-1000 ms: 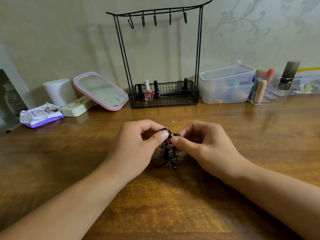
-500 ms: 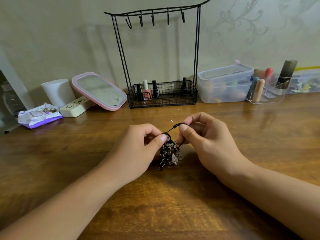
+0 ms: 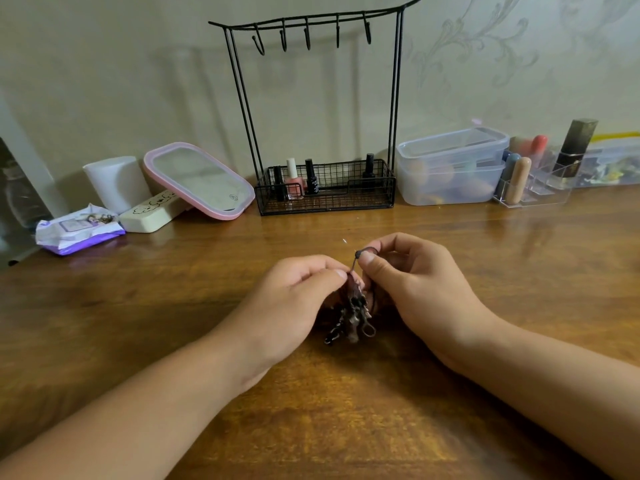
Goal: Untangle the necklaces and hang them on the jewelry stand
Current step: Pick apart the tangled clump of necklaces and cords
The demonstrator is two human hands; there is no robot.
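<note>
Up goes the right hand [image 3: 412,285], pinching a dark cord [image 3: 354,263] and pulling it higher. Left hand [image 3: 298,303] pinches the tangled necklaces [image 3: 351,317].

From where I watch, bare wooden table [image 3: 311,410] lies open between my hands and the jewelry stand [image 3: 320,109], whose five hooks [image 3: 306,38] hang free, while a tilted pink mirror [image 3: 199,180] crowds its left side and stacked plastic boxes [image 3: 450,168] sit just beside its right.
</note>
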